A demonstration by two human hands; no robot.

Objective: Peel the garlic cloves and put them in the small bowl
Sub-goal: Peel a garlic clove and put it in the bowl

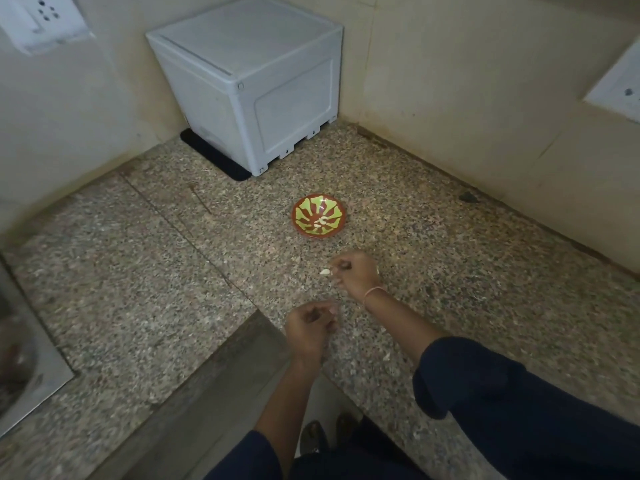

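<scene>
A small red bowl (319,216) with a green pattern stands on the speckled granite counter (145,271), with what look like pale cloves inside it. Just in front of it, my right hand (355,274) pinches a pale garlic clove (326,271) at its fingertips, above the counter. My left hand (309,325) is nearer to me at the counter's inner corner, fingers curled; whether it holds a bit of peel is too small to tell.
A grey plastic box (249,81) on a black mat (214,157) fills the back corner. Walls close in the counter behind and at right. A steel sink (20,358) lies at the left edge. A pale scrap (387,356) lies on the counter near my right forearm.
</scene>
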